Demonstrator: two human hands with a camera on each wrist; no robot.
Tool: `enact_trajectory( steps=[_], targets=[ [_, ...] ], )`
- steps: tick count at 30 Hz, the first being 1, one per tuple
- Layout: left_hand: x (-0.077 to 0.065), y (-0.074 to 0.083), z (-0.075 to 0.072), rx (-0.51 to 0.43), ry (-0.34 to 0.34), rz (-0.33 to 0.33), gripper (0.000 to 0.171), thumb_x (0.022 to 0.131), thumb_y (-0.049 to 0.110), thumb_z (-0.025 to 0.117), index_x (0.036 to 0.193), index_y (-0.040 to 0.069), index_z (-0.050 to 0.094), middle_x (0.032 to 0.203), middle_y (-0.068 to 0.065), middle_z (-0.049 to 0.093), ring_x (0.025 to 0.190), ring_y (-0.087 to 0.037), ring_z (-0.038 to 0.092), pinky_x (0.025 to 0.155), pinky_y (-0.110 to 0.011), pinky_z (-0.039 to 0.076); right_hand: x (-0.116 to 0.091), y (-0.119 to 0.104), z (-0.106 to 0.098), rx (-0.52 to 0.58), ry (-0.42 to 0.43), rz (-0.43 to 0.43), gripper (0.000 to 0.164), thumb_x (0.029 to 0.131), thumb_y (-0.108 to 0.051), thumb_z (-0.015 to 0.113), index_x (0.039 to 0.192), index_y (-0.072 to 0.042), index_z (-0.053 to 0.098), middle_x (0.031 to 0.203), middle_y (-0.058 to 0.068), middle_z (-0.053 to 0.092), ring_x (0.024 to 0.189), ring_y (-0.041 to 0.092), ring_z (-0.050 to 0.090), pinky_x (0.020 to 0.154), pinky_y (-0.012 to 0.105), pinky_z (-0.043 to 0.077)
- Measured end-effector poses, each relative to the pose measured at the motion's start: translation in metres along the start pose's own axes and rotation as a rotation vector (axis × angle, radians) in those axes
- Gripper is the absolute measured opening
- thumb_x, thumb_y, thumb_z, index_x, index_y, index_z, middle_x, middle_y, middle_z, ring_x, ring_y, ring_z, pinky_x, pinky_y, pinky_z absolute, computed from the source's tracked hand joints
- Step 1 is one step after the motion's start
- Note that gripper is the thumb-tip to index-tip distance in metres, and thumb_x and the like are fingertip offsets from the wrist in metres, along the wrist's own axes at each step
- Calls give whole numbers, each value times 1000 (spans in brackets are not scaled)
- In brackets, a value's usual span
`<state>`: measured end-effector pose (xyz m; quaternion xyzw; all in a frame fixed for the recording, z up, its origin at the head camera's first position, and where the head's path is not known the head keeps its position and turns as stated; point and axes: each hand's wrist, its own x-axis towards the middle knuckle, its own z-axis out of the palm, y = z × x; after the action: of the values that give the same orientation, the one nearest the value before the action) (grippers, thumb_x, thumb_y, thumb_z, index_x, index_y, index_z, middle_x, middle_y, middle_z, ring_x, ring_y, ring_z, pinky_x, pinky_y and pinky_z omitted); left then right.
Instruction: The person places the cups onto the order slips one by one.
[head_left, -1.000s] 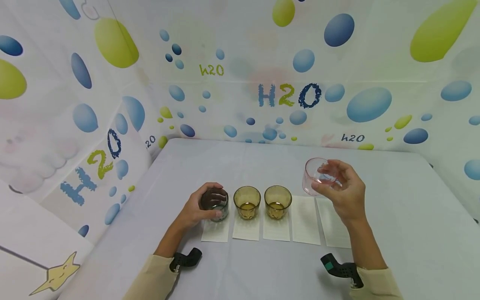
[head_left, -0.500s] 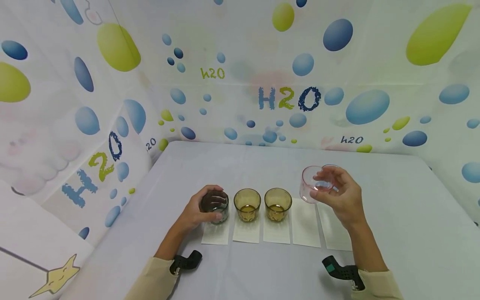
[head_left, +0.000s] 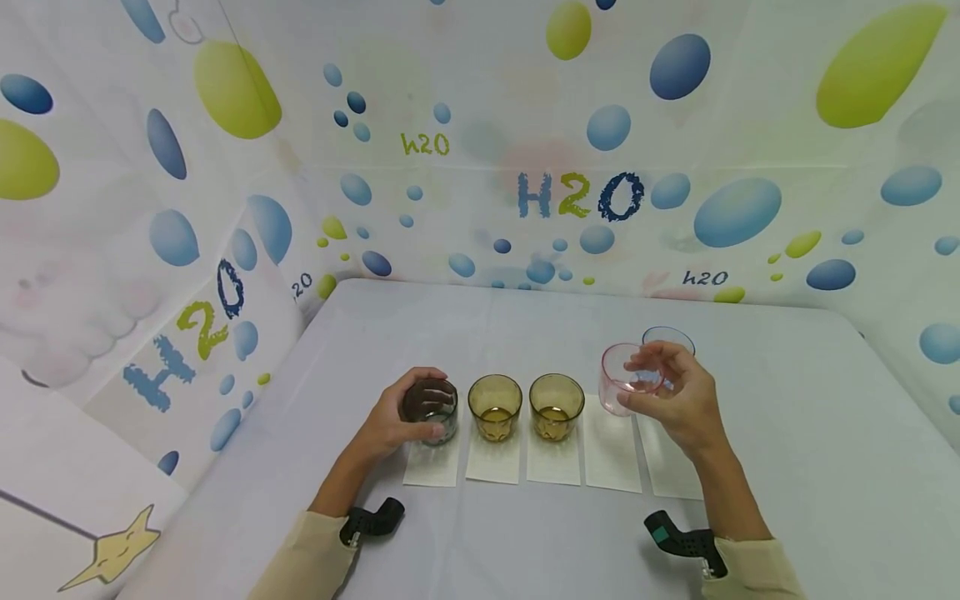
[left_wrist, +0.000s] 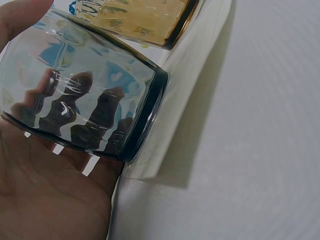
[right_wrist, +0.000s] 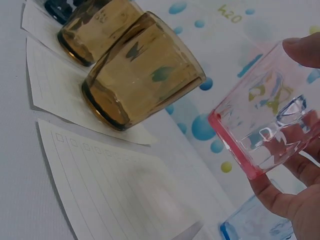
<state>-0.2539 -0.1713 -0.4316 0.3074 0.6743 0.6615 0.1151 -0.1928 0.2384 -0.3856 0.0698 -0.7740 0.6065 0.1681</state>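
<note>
My left hand (head_left: pixel 397 414) grips a smoky grey glass (head_left: pixel 441 421) around its side; in the left wrist view that glass (left_wrist: pixel 85 95) stands on a paper slip, with fingers showing through it. My right hand (head_left: pixel 682 398) holds a clear pink glass (head_left: pixel 615 387) between thumb and fingers. Seen from the right wrist, the pink glass's reddish base (right_wrist: pixel 237 150) is raised off the paper. Two amber glasses, the left one (head_left: pixel 495 408) and the right one (head_left: pixel 556 408), stand upright between the hands. A clear blue glass (right_wrist: pixel 257 220) stands behind my right hand, mostly hidden in the head view.
Several ruled paper slips lie in a row on the white table (head_left: pixel 480 542). The fourth slip (head_left: pixel 613 458) is in front of the pink glass, and the fifth slip (head_left: pixel 675 467) is partly covered by my right forearm. A patterned sheet (head_left: pixel 480 208) hangs behind the table.
My right hand has lowered the pink glass and brought it slightly nearer, toward the fourth slip. The blue glass behind has come into view. My left hand stays on the grey glass.
</note>
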Motion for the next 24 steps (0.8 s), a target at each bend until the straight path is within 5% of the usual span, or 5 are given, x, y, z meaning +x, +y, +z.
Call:
enact_trajectory(
  steps=[16,24],
  targets=[
    [0,0,0,-6,0,7,64,84,4,78,139,-1,46,131,-28,55,121,-36,60,105,-49,49,-5,20,1,-22,-66,28,63,74,8,84,128,6,51,115,23,64,100,8,66,81,22,59],
    [0,-1,0,9,5,-8,65,83,1,77,140,0,46,132,-28,55,121,-36,61,105,-45,50,-6,26,3,-41,-121,53,61,75,5,84,127,1,53,116,21,65,109,22,63,87,25,58]
  ],
)
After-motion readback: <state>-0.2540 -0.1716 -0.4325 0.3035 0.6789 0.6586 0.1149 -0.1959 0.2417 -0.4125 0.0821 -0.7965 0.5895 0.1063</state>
